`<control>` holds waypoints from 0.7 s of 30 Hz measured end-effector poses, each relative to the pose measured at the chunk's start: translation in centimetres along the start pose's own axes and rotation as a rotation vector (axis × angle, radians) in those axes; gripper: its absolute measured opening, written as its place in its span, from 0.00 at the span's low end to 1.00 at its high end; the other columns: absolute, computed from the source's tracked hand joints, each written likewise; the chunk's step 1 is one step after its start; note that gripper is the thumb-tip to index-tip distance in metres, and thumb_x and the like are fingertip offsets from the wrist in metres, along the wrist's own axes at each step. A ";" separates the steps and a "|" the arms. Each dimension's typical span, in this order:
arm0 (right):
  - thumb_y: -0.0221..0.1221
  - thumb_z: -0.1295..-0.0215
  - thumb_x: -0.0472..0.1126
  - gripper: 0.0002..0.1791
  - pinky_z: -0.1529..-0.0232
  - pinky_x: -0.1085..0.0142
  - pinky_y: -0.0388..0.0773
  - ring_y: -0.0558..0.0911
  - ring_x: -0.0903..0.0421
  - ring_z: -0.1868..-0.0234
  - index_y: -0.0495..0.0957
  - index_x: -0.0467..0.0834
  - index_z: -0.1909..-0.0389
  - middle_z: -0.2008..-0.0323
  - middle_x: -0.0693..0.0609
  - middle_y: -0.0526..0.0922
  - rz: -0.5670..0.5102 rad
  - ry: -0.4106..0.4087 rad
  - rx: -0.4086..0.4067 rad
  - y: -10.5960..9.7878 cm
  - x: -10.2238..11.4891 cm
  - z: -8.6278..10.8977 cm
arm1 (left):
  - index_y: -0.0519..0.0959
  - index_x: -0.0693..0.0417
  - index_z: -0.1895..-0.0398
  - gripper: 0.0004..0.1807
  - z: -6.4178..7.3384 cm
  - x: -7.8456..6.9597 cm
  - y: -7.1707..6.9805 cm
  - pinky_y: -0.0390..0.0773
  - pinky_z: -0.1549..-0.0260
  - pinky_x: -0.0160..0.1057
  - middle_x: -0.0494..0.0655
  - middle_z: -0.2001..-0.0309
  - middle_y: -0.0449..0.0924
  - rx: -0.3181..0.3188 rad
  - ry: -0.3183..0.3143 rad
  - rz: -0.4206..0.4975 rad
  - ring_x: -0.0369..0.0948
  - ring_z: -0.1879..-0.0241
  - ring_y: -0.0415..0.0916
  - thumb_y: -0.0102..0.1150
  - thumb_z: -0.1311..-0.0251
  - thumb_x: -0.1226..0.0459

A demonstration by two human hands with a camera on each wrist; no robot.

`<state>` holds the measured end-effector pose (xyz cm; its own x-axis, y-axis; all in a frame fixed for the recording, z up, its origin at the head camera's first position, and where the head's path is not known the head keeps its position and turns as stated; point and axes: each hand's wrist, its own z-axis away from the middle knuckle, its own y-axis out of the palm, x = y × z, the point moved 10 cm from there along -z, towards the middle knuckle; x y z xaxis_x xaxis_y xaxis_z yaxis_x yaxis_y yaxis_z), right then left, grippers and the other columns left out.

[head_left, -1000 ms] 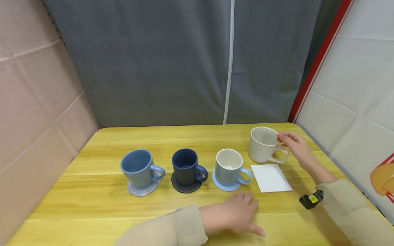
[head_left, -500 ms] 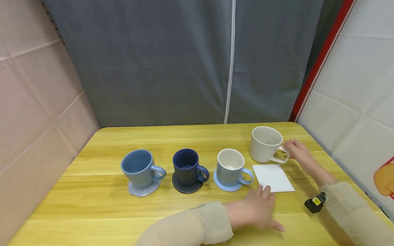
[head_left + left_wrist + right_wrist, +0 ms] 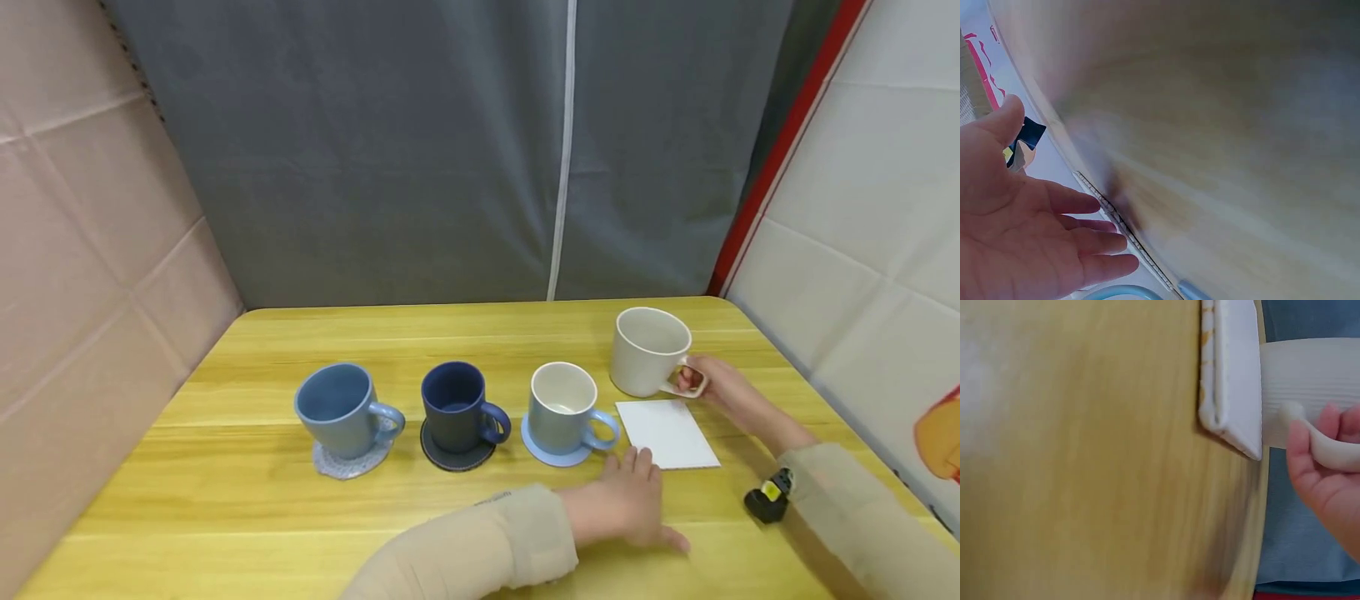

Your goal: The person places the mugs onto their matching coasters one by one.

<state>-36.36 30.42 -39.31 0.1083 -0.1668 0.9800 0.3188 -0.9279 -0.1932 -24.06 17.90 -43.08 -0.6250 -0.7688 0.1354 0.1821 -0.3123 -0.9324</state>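
My right hand (image 3: 722,393) holds the handle of a white mug (image 3: 639,365), its fingers curled through the loop. In the right wrist view, the fingers and thumb close round the handle (image 3: 1334,453), beside the mug's ribbed wall (image 3: 1310,372). The mug stands upright just behind a white square coaster (image 3: 667,435), which lies flat and bare. My left hand (image 3: 624,503) is near that coaster's front left corner, fingers extended and thumb spread. The left wrist view shows its palm (image 3: 1029,234) holding nothing.
Left of the square coaster stands a grey-blue mug with a light blue handle (image 3: 561,408) on a light blue coaster (image 3: 553,457). A navy mug (image 3: 452,412) on a dark round coaster (image 3: 459,461) and a wide blue mug (image 3: 336,417) on a patterned coaster (image 3: 347,468) follow. A grey curtain (image 3: 405,158) hangs behind.
My right hand has come down from the white mug's rim to its handle and curled round it. My left hand has slid right towards the square coaster. The mugs keep their places.
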 end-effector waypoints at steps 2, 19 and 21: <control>0.34 0.27 0.46 0.18 0.62 0.66 0.77 0.72 0.62 0.71 0.64 0.44 0.75 0.76 0.56 0.69 -0.089 -0.005 0.074 0.9 0.5 0.0 | 0.51 0.36 0.30 0.50 0.0 0.1 0.0 0.53 0.35 0.39 0.34 0.29 0.44 0.008 -0.003 0.005 0.34 0.31 0.43 0.34 0.56 0.24; 0.24 0.30 0.36 0.22 0.76 0.59 0.44 0.43 0.50 0.84 0.45 0.43 0.87 0.88 0.50 0.43 -0.289 -0.029 -0.065 1.7 1.2 -0.3 | 0.55 0.38 0.32 0.49 -0.2 -0.2 -0.3 0.55 0.37 0.33 0.35 0.33 0.49 -0.004 0.006 -0.015 0.32 0.32 0.47 0.38 0.56 0.25; 0.25 0.30 0.37 0.22 0.77 0.59 0.44 0.43 0.50 0.84 0.45 0.44 0.88 0.88 0.50 0.43 -0.282 -0.017 -0.103 1.5 1.1 -0.3 | 0.55 0.38 0.32 0.49 -0.2 -0.2 -0.3 0.55 0.37 0.33 0.35 0.33 0.49 -0.008 0.004 -0.013 0.32 0.33 0.47 0.38 0.57 0.25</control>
<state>-36.04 28.73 -38.55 0.0454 0.1070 0.9932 0.2410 -0.9660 0.0931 -24.13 18.24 -42.91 -0.6303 -0.7625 0.1459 0.1683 -0.3177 -0.9331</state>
